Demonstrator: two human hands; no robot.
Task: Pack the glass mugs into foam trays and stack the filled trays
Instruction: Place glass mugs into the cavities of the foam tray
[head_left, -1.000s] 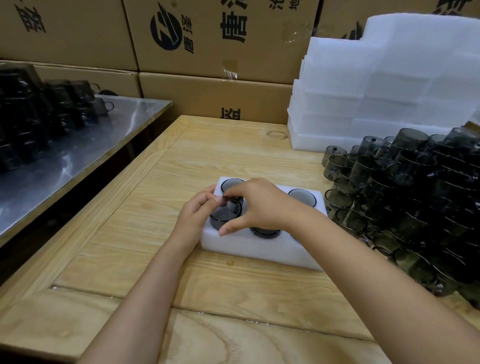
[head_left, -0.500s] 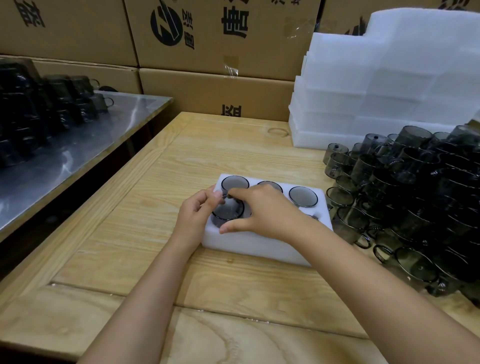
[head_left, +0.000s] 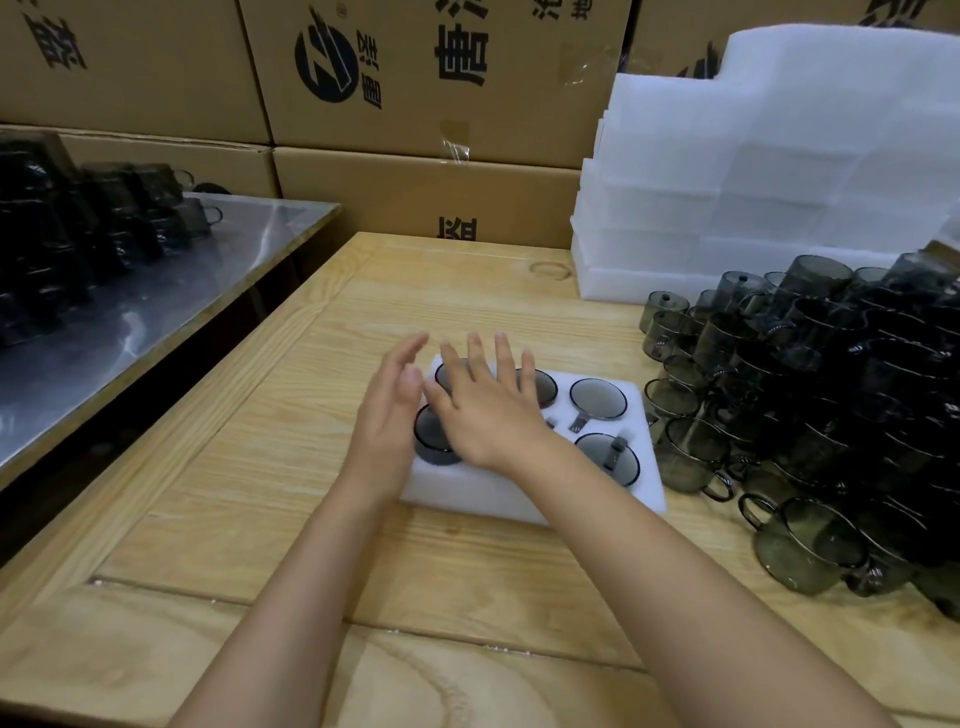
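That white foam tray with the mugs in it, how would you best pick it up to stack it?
Take the foam tray by its two short ends, one hand from each side, fingers low on the walls. It is a wide flat block with mugs set in its top, so only the sides are free; a level lift should keep them seated.

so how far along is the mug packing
Done: the foam tray shows mugs in five pockets; the sixth is hidden under the right hand. In hand: nothing; left hand and right hand are both open over the tray. Left: this tray is not yet stacked, and a large pile of loose mugs waits at the right of the table.
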